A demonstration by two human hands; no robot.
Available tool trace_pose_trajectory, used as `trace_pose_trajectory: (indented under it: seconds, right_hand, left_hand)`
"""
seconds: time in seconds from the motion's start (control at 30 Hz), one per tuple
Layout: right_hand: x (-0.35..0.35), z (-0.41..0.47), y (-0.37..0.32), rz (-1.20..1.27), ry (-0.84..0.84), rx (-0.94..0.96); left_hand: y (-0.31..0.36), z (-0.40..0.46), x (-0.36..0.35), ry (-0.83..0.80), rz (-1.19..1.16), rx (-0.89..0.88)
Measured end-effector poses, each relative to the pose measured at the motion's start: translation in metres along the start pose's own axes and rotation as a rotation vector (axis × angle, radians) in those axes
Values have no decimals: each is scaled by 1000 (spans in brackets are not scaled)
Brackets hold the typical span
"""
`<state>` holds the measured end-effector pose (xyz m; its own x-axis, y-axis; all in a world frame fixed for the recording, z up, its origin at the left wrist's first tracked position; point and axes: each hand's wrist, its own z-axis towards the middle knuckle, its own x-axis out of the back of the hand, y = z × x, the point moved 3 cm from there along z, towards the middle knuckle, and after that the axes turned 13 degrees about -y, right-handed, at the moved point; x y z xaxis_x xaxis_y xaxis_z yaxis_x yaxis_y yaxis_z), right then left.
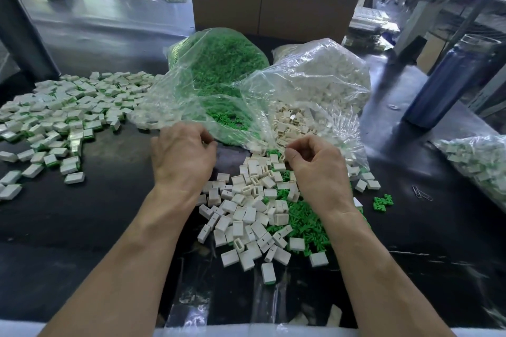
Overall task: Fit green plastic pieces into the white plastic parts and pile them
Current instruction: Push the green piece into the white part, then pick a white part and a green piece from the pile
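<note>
Loose white plastic parts (246,213) and green plastic pieces (304,221) lie heaped together on the black table between my forearms. Behind them, a clear bag of green pieces (219,63) and a clear bag of white parts (323,82) lie open toward me. My left hand (183,156) has its fingers curled on the mouth of the green bag. My right hand (315,164) pinches the plastic edge of the white-parts bag with thumb and forefinger, just above the heap. Whether a small part is also in those fingers I cannot tell. A wide pile of fitted white-and-green parts (65,112) spreads at the left.
A cardboard box (273,3) stands behind the bags. A dark blue bottle (449,79) stands at the right, with another bag of fitted parts (476,161) beyond it. Paper clips (421,193) and a few green pieces (383,202) lie right of the heap.
</note>
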<state>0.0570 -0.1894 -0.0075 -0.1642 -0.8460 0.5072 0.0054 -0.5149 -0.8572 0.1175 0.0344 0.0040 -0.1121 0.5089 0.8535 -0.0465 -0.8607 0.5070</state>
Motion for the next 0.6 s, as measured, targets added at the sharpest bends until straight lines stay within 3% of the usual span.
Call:
trace_pose_trajectory:
  seconds: [0.13,0.23,0.37,0.6]
  right_hand:
    - [6,-1,-1,-30,-3,-21]
    - [9,-1,0,-82,-74,-65]
    - [9,0,3,-172,-166,-133]
    - [1,4,2,-406,-228,-117]
  left_hand:
    - [9,-9,-6,-77,-42,-55]
    - [9,-12,-15,-281,-203,-39]
    - [11,-17,-22,-462,-239,-61]
    - [18,-19,-30,-533,-251,-121]
